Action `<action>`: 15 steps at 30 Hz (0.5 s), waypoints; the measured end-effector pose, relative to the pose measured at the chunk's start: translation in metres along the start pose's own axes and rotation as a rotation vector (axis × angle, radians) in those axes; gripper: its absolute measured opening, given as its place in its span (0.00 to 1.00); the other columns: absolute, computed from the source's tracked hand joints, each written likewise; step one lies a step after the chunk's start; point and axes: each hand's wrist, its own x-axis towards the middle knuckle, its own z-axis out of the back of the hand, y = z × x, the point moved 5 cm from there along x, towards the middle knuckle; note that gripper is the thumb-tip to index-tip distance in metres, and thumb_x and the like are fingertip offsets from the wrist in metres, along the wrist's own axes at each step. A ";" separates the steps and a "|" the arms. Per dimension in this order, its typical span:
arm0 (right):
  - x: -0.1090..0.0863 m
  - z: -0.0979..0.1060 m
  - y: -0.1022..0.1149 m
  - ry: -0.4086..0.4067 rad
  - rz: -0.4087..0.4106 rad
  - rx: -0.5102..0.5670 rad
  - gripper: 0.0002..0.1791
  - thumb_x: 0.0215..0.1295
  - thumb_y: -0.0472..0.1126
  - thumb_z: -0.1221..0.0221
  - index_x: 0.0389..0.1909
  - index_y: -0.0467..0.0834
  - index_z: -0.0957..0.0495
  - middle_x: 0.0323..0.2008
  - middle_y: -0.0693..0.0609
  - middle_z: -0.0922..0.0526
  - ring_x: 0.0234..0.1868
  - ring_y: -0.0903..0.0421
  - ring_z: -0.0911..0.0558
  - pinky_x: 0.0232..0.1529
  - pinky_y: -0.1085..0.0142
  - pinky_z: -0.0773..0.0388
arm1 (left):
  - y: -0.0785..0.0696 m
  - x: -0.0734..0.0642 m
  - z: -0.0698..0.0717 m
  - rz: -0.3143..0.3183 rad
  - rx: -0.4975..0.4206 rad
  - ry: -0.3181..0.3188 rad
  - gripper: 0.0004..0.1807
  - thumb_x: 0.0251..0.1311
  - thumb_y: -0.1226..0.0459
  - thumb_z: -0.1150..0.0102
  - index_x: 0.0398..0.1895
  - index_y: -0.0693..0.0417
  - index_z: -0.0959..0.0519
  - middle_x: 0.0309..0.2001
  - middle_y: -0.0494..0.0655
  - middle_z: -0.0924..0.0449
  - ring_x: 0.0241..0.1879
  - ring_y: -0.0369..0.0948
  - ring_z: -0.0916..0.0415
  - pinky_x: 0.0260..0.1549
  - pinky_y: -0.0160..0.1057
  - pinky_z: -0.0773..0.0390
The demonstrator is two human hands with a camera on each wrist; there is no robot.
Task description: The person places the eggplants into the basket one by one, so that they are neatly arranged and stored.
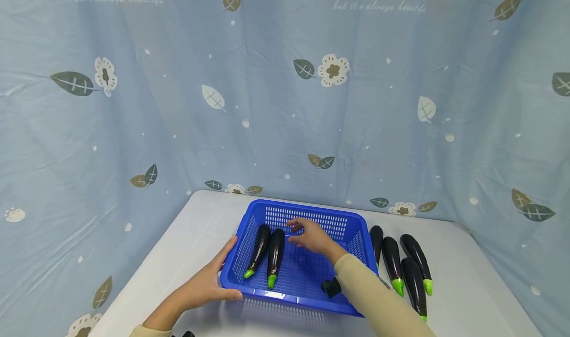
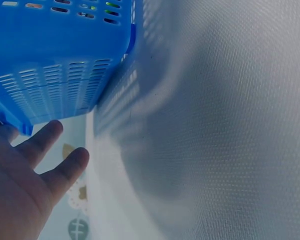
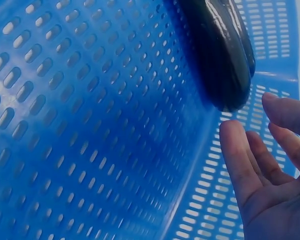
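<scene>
Two dark eggplants with green stem ends, the left eggplant (image 1: pixel 258 252) and the right eggplant (image 1: pixel 276 258), lie side by side in a blue plastic basket (image 1: pixel 307 305). My right hand (image 1: pixel 312 237) is over the basket, just right of the second eggplant, its fingers spread and apart from it. The right wrist view shows this hand (image 3: pixel 270 165) holding nothing beside the eggplant ends (image 3: pixel 225 65). At the basket's left front corner, my left hand (image 1: pixel 200 282) touches the rim, thumb at the front and fingers along the left side. Its fingers (image 2: pixel 65 170) look extended in the left wrist view.
Several more eggplants (image 1: pixel 414 282) lie on the white table (image 1: pixel 467 277) to the right of the basket, some close against its side. A blue patterned curtain (image 1: pixel 276 104) hangs behind the table and on both sides.
</scene>
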 end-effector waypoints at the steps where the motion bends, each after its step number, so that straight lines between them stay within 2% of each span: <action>1: -0.001 0.001 0.001 -0.002 0.005 -0.005 0.23 0.66 0.33 0.34 0.62 0.39 0.23 0.55 0.38 0.20 0.41 0.50 0.14 0.40 0.60 0.14 | 0.000 0.000 0.000 -0.001 0.001 -0.001 0.72 0.47 0.53 0.19 0.84 0.38 0.66 0.83 0.55 0.67 0.77 0.66 0.57 0.66 0.72 0.44; 8: -0.009 0.012 0.002 -0.018 0.002 -0.023 0.23 0.67 0.34 0.34 0.63 0.40 0.23 0.54 0.38 0.19 0.39 0.51 0.14 0.42 0.57 0.14 | -0.001 0.001 0.000 -0.002 0.000 -0.002 0.72 0.47 0.53 0.19 0.84 0.41 0.66 0.83 0.55 0.68 0.77 0.67 0.57 0.66 0.72 0.44; 15: -0.016 0.021 0.002 -0.037 0.003 -0.001 0.23 0.67 0.34 0.35 0.62 0.39 0.22 0.53 0.38 0.19 0.40 0.52 0.15 0.43 0.54 0.14 | 0.001 0.001 0.001 0.030 -0.017 0.007 0.72 0.47 0.52 0.19 0.84 0.40 0.66 0.83 0.54 0.69 0.77 0.65 0.58 0.67 0.70 0.44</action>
